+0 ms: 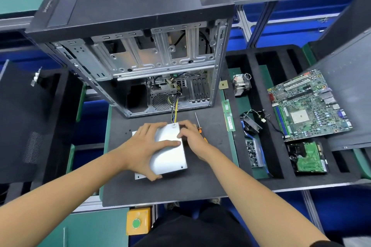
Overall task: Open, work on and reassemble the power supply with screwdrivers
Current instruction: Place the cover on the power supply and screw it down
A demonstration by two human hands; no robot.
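Note:
A silver power supply box [169,156] lies on the dark mat [160,188] in front of me, with its coloured cables [174,110] running up into the open computer case [140,62]. My left hand [147,146] grips the box across its left side, thumb on the top cover and fingers at the near and far edges. At the far right corner of the box my right hand [190,138] rests with curled fingers. An orange-handled screwdriver [199,126] lies on the mat under and beyond my right hand, shaft pointing away.
To the right, foam tray slots hold a RAM stick [228,115], a heatsink [241,84], a small fan [251,122], a box of screws [253,153], a motherboard [307,106] and a hard drive [308,157]. A yellow button box [138,220] sits below the mat's edge.

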